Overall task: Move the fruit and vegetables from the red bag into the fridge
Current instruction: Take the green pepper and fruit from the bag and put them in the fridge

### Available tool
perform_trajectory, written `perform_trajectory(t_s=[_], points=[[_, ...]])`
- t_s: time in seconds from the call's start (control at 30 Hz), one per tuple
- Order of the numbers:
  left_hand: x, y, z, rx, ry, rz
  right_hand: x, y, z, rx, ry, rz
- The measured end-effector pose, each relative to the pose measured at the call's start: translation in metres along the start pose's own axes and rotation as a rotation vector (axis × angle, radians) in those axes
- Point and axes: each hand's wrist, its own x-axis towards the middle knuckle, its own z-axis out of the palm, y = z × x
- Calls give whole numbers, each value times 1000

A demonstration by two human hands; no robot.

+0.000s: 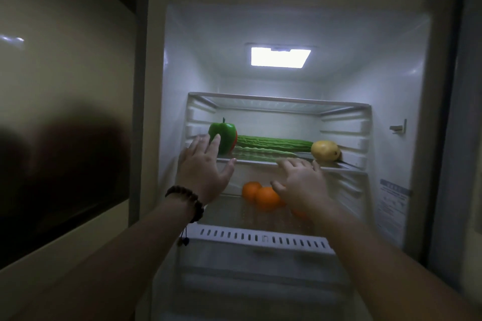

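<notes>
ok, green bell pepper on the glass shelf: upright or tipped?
Upright. The green bell pepper stands stem-up on the glass shelf.

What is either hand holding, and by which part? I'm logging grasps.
Nothing. The left hand is open with spread fingers in front of the shiny green bell pepper; the right hand hangs relaxed above the round oranges.

Red item (pixel 235 141): mostly hidden behind green pepper (pixel 223 135). One orange (pixel 300 214): largely covered by right hand (pixel 302 185). Door label (pixel 393 200): text illegible.
</notes>
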Motion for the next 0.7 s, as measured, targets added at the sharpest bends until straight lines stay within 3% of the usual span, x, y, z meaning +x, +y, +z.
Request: perform_trajectory(t_s=[0.23, 0.43, 0.7], points=[[-50, 4, -50, -86, -17, 17, -77, -28, -29, 102, 46, 46], [-144, 0, -82, -219, -79, 12, -166, -73, -52, 101, 103, 89], [-240, 7, -125, -223, -305, -39, -277, -93, -83, 60, 16, 155]])
